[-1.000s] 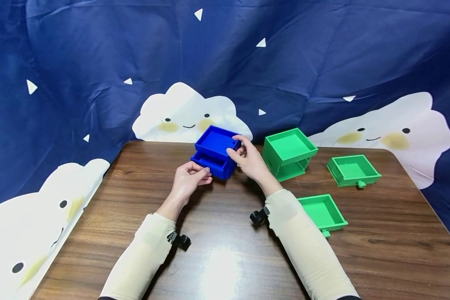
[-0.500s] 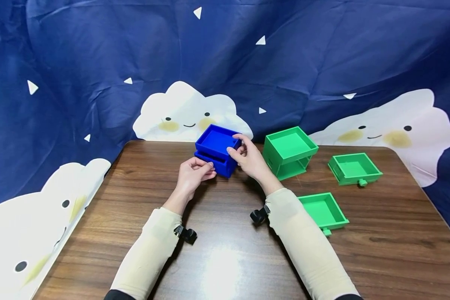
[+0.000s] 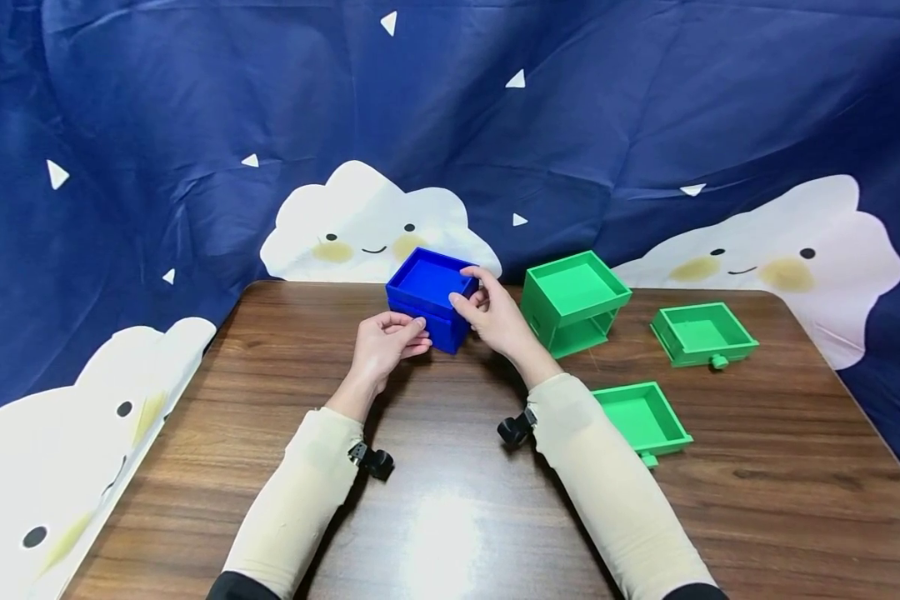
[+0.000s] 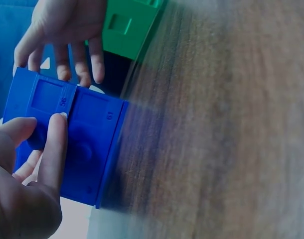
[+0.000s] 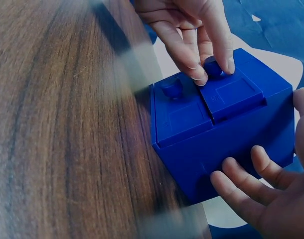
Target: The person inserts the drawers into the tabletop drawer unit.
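A small blue drawer cabinet (image 3: 427, 283) with a tray-like top stands near the table's back edge. My left hand (image 3: 382, 346) is at its front and pinches the round knob (image 5: 213, 66) of the upper drawer (image 5: 234, 92). That drawer front sits almost flush, a thin step showing at its edge in the right wrist view. Beneath it the lower drawer (image 5: 177, 112), with its own knob (image 5: 173, 89), is in its slot. My right hand (image 3: 498, 321) holds the cabinet's right side, thumb and forefinger over the top rim, other fingertips against the side wall (image 5: 217, 149).
Right of the blue cabinet is a green cabinet frame (image 3: 540, 308) with an open front. Two green drawers with knobs lie apart from it: one green drawer (image 3: 705, 329) farther right, another green drawer (image 3: 641, 417) beside my right sleeve. A dark blue cloth (image 3: 450, 108) hangs behind the table (image 3: 450, 467).
The blue upper drawer, pulled out a second ago, has slid back into the cabinet. My left hand has moved forward with it, while my right hand stays on the cabinet's side.
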A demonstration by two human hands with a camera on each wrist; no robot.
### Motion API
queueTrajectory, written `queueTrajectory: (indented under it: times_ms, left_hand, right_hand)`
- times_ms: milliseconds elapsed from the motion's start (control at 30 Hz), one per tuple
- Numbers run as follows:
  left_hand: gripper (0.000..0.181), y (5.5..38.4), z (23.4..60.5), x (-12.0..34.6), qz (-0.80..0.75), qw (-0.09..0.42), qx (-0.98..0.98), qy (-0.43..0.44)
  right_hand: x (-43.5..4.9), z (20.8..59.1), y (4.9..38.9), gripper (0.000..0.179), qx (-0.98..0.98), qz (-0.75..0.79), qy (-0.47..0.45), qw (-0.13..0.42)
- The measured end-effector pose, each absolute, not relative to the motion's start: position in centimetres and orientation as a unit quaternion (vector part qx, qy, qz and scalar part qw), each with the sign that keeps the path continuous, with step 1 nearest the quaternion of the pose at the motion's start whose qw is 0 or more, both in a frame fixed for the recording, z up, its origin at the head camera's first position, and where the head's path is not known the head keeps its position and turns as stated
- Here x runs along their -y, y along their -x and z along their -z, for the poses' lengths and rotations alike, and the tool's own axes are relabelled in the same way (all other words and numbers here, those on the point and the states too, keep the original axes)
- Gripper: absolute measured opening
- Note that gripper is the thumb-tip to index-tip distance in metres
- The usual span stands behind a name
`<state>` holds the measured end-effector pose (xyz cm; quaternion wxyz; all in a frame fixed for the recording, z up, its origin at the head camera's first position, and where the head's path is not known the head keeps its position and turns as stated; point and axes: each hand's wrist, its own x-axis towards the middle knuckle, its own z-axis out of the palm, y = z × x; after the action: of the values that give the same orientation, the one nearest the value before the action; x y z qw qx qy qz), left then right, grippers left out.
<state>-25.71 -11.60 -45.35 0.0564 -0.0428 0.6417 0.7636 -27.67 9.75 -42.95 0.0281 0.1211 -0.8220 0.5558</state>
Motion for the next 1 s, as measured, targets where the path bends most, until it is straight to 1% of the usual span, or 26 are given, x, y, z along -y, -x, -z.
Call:
queueTrajectory:
  times_ms: [267,667,1000]
  left_hand:
    - [0.013,25.93,45.11,11.69,-0.751,0.069,-0.655,0.046]
    - [0.013,26.13,45.14,11.72,-0.742,0.059,-0.666,0.043]
    - [0.014,26.39,45.12,11.56,-0.728,0.066,-0.681,0.04]
  right_hand:
    - [-9.8,42.94,27.69,0.051,0.827,-0.551,-0.113,0.025]
    - [-9.56,42.86,27.72,0.05,0.821,-0.557,-0.121,0.022]
    - [-9.7,42.9,27.81,0.049,0.818,-0.562,-0.122,0.025]
